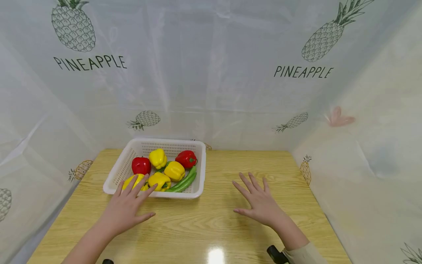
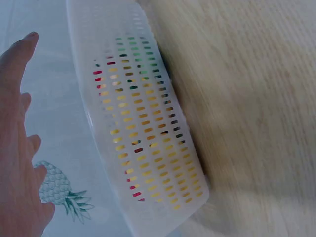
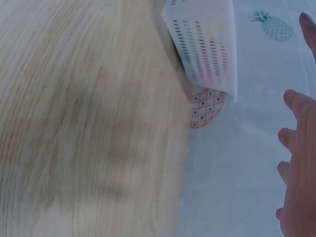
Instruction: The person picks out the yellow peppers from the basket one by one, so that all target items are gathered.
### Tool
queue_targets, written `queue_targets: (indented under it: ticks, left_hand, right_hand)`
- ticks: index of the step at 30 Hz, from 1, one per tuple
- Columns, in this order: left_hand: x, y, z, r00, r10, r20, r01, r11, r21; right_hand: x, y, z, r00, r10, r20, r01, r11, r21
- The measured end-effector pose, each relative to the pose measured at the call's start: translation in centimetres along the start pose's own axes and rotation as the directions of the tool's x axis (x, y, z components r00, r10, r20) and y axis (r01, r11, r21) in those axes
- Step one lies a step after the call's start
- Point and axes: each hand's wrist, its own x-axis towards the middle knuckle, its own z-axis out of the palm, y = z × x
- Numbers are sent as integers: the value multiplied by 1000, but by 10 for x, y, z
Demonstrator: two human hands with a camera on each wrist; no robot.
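A white plastic basket [image 1: 200, 176] stands at the back left of the table. In it lie red bell peppers [image 1: 141, 165], several yellow bell peppers [image 1: 174, 171] and long green peppers [image 1: 185, 182]. Fingers spread, my left hand [image 1: 126, 207] hovers at the basket's front left, covering part of a yellow pepper in the head view. In the left wrist view that hand [image 2: 17, 143] is beside the basket's slotted wall [image 2: 143, 118] and grips nothing. My right hand [image 1: 260, 205] hangs over the table to the right of the basket, fingers spread and holding nothing.
The light wood table [image 1: 197, 223] reaches back to a pale curtain [image 1: 204, 84] printed with pineapples. Similar sheeting [image 1: 372, 176] closes the right side, and more hangs on the left. A black strap piece [image 1: 277, 254] is near the right sleeve [image 1: 304, 253].
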Motion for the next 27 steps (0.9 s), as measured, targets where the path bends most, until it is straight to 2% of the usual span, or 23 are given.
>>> queue_targets:
  ticks: [8,13,22,27]
  left_hand:
    - [11,-8,-6,998,-38,42,37,999,19]
    - [16,-18,-15,998,-56,20,56,998,-6]
    - [14,-38,-18,993,-118,29,120,990,-78]
    - [12,-47,-19,990,-138,27,140,986,-88]
  right_hand:
    - [15,-11,-2,999,0,50,-4,995,95]
    - [27,-19,-6,999,-17,50,7,981,192]
    - [50,-33,-2,998,-22,61,-4,914,406]
    - [63,-43,1,999,-12,33,-7,858,514]
